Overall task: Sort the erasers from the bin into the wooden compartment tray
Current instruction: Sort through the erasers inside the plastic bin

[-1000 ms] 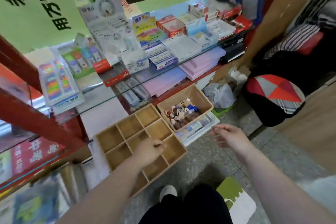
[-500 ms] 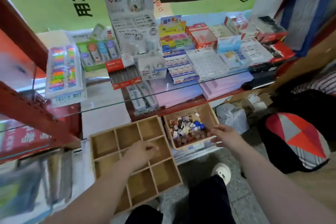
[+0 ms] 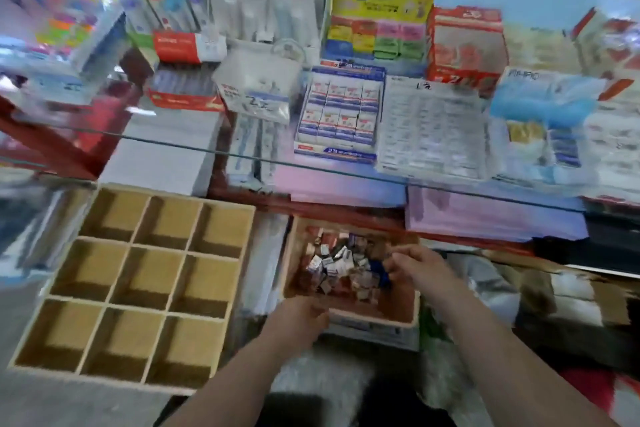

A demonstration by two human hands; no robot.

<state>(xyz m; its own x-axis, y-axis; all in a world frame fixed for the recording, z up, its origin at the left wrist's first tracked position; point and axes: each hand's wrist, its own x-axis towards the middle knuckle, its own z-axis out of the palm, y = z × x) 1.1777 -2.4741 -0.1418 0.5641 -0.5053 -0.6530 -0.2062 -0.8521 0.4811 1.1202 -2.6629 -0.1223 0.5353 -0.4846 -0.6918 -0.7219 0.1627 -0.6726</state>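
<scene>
My left hand [image 3: 299, 317] sits at the bin's [image 3: 381, 321] near left corner with its fingers curled; blur hides whether it grips. My right hand [image 3: 417, 270] is curled down over the erasers [image 3: 334, 263], and I can't tell if it is pinching one. The erasers are small mixed white, brown and blue blocks heaped in the bin. The wooden tray [image 3: 138, 243], a three-by-three grid, lies to the left. The glass shelf [image 3: 173, 144] of stationery boxes is behind.
</scene>
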